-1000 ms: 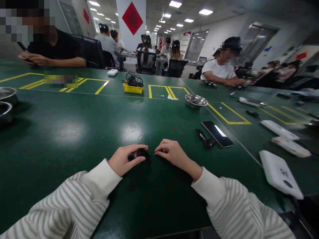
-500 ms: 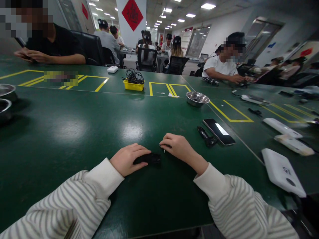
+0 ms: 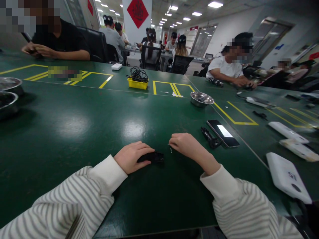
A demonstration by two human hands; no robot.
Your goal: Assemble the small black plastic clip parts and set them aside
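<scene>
My left hand (image 3: 133, 157) is closed around a small black plastic-looking part (image 3: 158, 157) that rests on the green table; its far end sticks out past the fingers. To the right of it, my right hand (image 3: 186, 145) hovers just above the table with its fingers pinched together. A thin, shiny sliver (image 3: 170, 150) pokes down from those fingertips, too small to name. The two hands are apart, and the right one touches nothing else. Beyond the right hand lie a black part with an uneven outline (image 3: 210, 137) and a phone (image 3: 223, 132) with a partly lit screen.
A metal bowl (image 3: 201, 103) stands ahead, and a yellow box (image 3: 138, 84) full of black cables sits farther back. Two metal bowls are at the left edge. White devices, one a large case (image 3: 286, 179), line the right side. Co-workers sit across the table.
My right hand has drawn a little to the right, away from the black part, with the thin sliver still in its fingertips. My left hand keeps its hold. The camera view has shifted slightly.
</scene>
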